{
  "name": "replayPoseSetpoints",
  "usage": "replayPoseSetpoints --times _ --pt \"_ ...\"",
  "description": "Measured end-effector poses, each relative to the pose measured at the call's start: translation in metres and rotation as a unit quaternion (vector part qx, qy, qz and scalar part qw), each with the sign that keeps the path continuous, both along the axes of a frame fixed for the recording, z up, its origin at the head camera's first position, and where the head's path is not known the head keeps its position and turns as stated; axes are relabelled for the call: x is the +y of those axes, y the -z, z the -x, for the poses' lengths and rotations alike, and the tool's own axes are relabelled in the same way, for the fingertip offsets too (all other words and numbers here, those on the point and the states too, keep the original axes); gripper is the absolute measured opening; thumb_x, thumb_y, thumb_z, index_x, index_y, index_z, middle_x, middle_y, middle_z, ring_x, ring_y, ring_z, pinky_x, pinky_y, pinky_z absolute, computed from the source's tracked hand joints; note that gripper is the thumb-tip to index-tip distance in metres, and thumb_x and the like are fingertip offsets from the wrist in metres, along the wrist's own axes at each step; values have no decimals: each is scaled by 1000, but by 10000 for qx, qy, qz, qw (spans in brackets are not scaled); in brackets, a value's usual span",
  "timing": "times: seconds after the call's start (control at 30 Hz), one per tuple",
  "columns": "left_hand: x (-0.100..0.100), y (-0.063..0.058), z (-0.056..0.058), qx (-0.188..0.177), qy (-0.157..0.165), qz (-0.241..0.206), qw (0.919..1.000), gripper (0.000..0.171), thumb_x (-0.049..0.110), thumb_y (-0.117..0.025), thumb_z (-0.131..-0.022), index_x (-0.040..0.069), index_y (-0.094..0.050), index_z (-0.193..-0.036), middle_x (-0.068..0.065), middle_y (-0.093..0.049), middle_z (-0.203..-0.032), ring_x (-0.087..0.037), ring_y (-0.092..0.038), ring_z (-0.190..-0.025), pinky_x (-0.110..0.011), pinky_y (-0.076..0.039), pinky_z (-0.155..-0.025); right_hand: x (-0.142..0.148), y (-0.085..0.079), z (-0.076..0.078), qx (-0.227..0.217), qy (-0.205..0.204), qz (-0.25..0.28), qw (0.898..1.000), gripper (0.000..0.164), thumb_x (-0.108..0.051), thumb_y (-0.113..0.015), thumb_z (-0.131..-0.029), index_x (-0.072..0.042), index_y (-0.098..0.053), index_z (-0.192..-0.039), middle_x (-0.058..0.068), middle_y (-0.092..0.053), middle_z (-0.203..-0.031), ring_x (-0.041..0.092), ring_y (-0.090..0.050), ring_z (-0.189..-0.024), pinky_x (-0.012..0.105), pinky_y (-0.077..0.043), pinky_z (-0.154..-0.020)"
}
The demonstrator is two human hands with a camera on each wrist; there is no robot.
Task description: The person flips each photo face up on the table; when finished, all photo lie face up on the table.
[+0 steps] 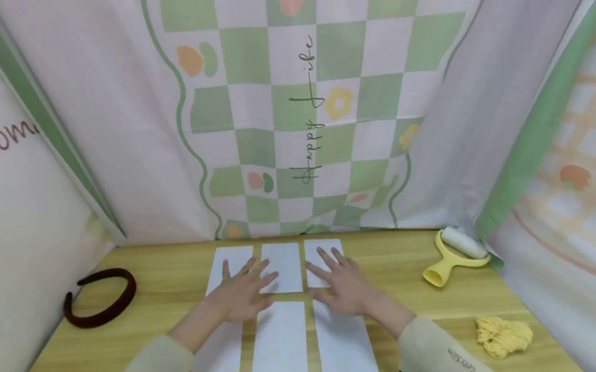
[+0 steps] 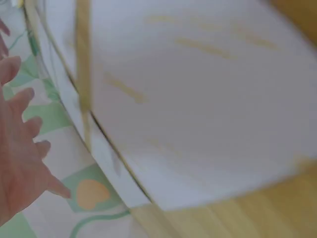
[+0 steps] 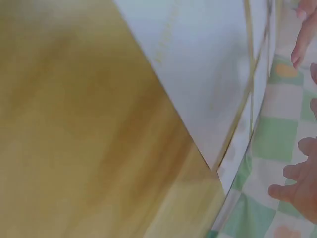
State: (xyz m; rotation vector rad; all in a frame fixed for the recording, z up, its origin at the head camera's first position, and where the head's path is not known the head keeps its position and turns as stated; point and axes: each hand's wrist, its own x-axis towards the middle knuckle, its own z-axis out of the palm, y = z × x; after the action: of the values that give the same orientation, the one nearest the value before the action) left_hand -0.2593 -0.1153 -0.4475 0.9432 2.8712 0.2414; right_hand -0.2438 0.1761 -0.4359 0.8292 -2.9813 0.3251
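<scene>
Several white rectangular sheets of paper lie in two rows on the wooden table, among them the back middle sheet [image 1: 281, 268] and the front middle sheet [image 1: 280, 344]. With fingers spread, my left hand [image 1: 239, 294] hovers over the two left sheets and partly hides them. My right hand [image 1: 346, 285], likewise spread, is above the right-hand pair, hiding part of the front right sheet [image 1: 346, 347]. Both wrist views show the hands raised off the paper, the left hand [image 2: 22, 153] and right hand [image 3: 304, 183] holding nothing.
A dark red headband [image 1: 102, 317] lies on the table's left side. On the right are a yellow-handled roller [image 1: 445, 262] with a white roll and a crumpled yellow cloth [image 1: 503, 336]. Patterned curtains [image 1: 296, 103] close off the back and sides.
</scene>
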Motion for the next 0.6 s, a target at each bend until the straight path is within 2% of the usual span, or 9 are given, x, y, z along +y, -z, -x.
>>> replayPoseSetpoints --times 0.13,0.23,0.4,0.5,0.6 --pt "22 -6 15 -56 -181 82 9998 66 53 -47 -106 26 -31 -164 -11 -18 -176 -41 -13 -164 -87 -4 -118 7 -6 15 55 625 456 9970 66 -42 -57 -103 -16 -39 -161 31 -33 -165 61 -35 -147 78 -35 -114" --pt "45 -8 29 5 -212 229 9995 67 54 -46 -106 26 -30 -165 -10 -18 -176 -39 -13 -164 -86 -5 -119 14 -9 25 -104 1274 645 9897 70 -40 -58 -102 -9 -37 -161 33 -37 -162 61 -39 -145 77 -38 -113" --pt "82 -11 47 -46 -351 473 9983 70 56 -47 -104 25 -30 -165 -10 -22 -175 -37 -14 -164 -85 -4 -119 20 -8 35 -671 2182 447 9726 76 -41 -58 -101 -2 -32 -160 33 -41 -160 61 -39 -144 74 -38 -114" --pt "99 -9 53 -147 -350 624 9973 71 56 -47 -103 24 -31 -164 -9 -23 -175 -35 -15 -165 -83 -3 -122 21 -3 36 -971 2515 269 9626 82 -44 -60 -101 3 -29 -160 33 -42 -159 60 -37 -145 73 -37 -116" --pt "110 -5 56 -293 -411 703 9963 70 55 -48 -103 23 -33 -163 -7 -21 -176 -34 -16 -165 -79 -2 -124 18 3 36 -1054 2688 175 9573 85 -46 -63 -99 7 -31 -158 34 -46 -155 60 -40 -143 71 -40 -115"
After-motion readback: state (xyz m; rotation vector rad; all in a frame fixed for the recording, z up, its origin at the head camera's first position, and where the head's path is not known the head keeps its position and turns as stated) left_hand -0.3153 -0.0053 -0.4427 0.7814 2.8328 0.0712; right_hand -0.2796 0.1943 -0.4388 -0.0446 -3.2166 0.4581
